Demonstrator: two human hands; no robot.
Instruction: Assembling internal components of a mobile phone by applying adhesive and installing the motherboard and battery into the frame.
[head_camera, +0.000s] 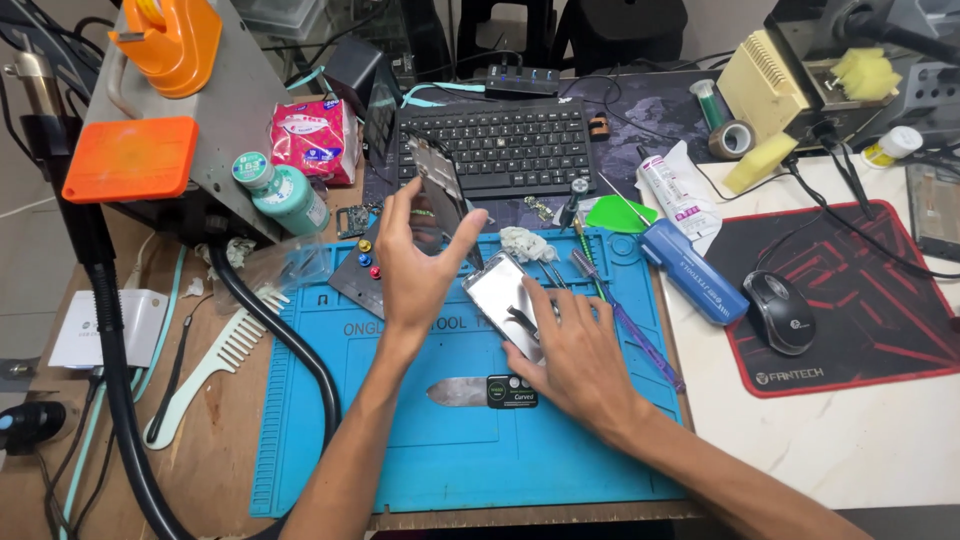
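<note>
Head cam: left hand (415, 265) raised over the blue mat (450, 450), fingers (470, 228) closed round a thin phone frame (437, 185), held upright and tilted, edge toward cam. Right hand (575, 355) lies flat on a shiny phone panel (500, 290) that rests on the mat, fingers spread and pressing, not gripping; a dark tool or part sits under the fingertips, can't tell which. Panel is just right of and below the left fingers, touching the right ones. A curved metal blade w/ black handle (490, 391) lies on the mat just below the right hand. Screwdrivers (590, 270) and a blue tube (693, 270) are up-right of the right fingers, mouse (779, 312) on a red pad further right. Keyboard (500, 145) sits behind the left fingers, green bottle (285, 192) and white comb (210, 375) off to their left on the surface.
</note>
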